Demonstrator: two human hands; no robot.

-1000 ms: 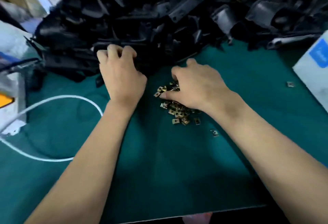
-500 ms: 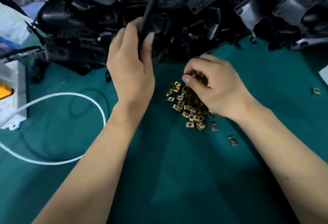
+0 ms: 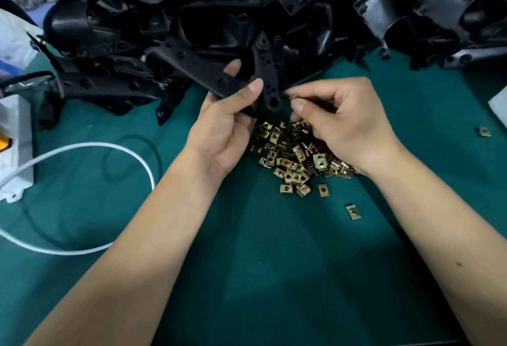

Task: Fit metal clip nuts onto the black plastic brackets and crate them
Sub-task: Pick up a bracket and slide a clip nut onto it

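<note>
One black plastic bracket (image 3: 219, 77) is lifted clear of the bench (image 3: 274, 263), gripped in the left hand (image 3: 222, 129) with the thumb pressed on its flat drilled face. The right hand (image 3: 343, 123) pinches a single brass-coloured clip nut (image 3: 294, 97) between thumb and forefinger, just beside the bracket's lower end. Beneath both hands lies a loose heap of clip nuts (image 3: 296, 156) on the green bench cover; a few strays sit apart. A large pile of brackets (image 3: 274, 8) fills the far side. A white cable (image 3: 82, 151) loops at left. No legible writing is visible.
</note>
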